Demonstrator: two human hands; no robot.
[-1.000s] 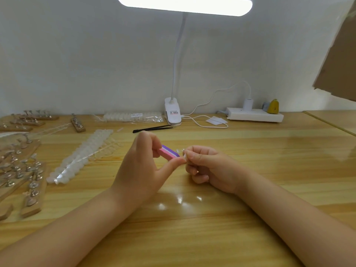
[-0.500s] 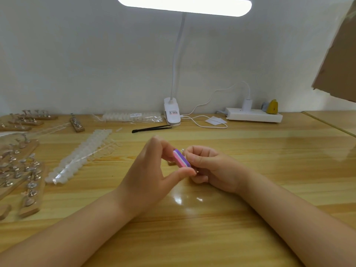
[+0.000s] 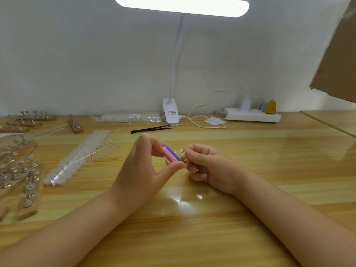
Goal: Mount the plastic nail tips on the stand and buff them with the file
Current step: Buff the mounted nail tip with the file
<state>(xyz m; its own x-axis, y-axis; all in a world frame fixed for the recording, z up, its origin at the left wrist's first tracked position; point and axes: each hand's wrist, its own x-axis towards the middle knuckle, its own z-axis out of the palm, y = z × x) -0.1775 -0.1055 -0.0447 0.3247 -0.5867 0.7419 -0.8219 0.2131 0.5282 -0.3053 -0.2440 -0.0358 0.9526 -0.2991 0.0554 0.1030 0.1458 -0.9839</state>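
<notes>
**Buffing step: file against a mounted tip**

The left hand (image 3: 138,170) pinches the pink-and-purple file (image 3: 171,153) between thumb and curled fingers. The right hand (image 3: 208,166) has its fingers curled around a small stand piece (image 3: 182,156), of which only the top shows; whether a nail tip sits on it is too small to tell. The file's end lies touching or just beside that piece, above the wooden table (image 3: 250,143).

Judged step: buffing. The next move calls for short, light strokes with the stand held steady.

Spare nail tip strips (image 3: 77,158) and wooden stands (image 3: 28,189) lie at the left.
</notes>
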